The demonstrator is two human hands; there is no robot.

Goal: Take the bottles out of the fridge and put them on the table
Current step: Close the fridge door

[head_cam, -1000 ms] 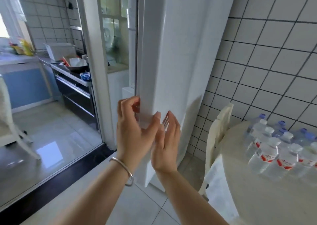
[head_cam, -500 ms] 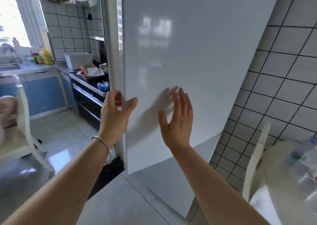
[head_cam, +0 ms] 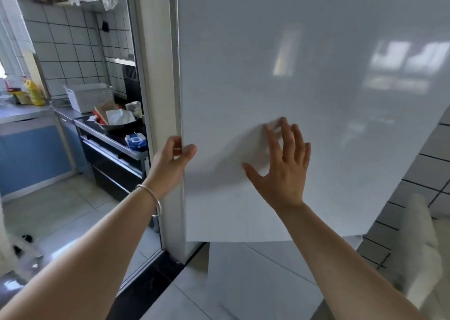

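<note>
I see my left hand (head_cam: 174, 160) pinching the left edge of the white fridge door (head_cam: 304, 88), which fills the view ahead; my right hand (head_cam: 283, 171) is spread flat on its front. No bottles show.

Left hand (head_cam: 171, 160): raised, fingers curled, thumb extended forward, silver bangle (head_cam: 153, 199) on wrist. Right hand (head_cam: 283, 168): raised, palm forward, fingers spread and extended upward, thumb out to the left. Both forearms bare, extended.
</note>
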